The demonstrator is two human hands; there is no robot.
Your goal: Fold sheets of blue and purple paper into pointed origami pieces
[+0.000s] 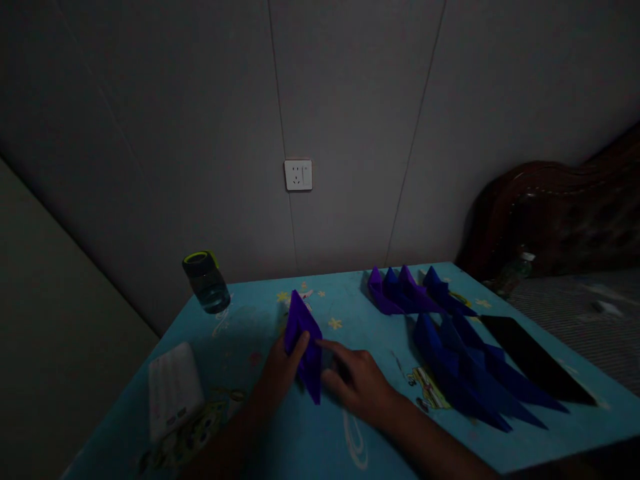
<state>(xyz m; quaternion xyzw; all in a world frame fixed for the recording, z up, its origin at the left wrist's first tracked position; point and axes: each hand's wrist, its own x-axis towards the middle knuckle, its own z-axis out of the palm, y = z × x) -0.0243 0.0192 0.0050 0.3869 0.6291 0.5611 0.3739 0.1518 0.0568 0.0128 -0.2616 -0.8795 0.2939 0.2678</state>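
Observation:
A purple folded-paper boat (304, 337) is held up above the table, its pointed ends up and down. My left hand (284, 365) grips it from the left, with the thumb across its near face and the other fingers hidden behind. My right hand (361, 385) is at the boat's right side. Its index finger is stretched out to the paper's edge, and the thumb is apart below it, with no object visible between them. The dim light hides the finer folds.
Blue paper boats (463, 363) and purple and blue ones (400, 293) lie at the right. Near them is a black flat slab (537, 357). A water bottle (207, 283) and a white rectangular object (175, 390) are at the left. A blue patterned cloth (255, 307) covers the table by the wall.

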